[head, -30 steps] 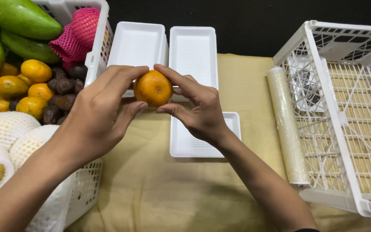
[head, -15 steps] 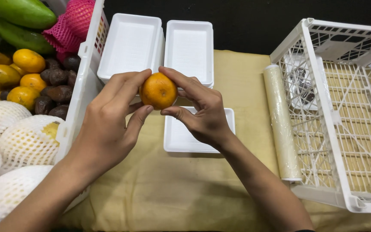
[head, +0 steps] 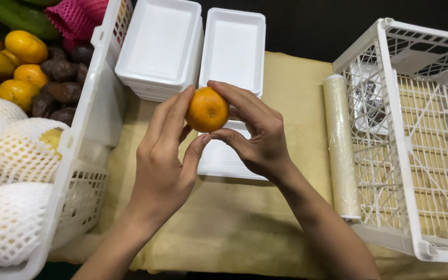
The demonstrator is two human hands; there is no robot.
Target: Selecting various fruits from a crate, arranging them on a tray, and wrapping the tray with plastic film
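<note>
A small round orange fruit (head: 207, 109) is held up between both hands above the table. My left hand (head: 164, 166) pinches its left side with thumb and fingers. My right hand (head: 257, 135) grips its right side from above and below. Directly beneath the fruit lies a white foam tray (head: 224, 163), partly hidden by my hands. Two stacks of white foam trays sit behind, one stack (head: 162, 46) at the left and one stack (head: 234, 49) at the right.
A white plastic crate (head: 92, 119) at the left holds orange fruits (head: 16, 67), dark brown fruits (head: 58, 88) and large fruits in white foam netting (head: 11, 218). A roll of cling film (head: 340, 145) lies beside a white crate (head: 416, 135) at the right. A yellow cloth (head: 234, 228) covers the table.
Both hands stay on the orange fruit, which has turned slightly between the fingers. The view has shifted, so the left crate and trays sit further right in the picture.
</note>
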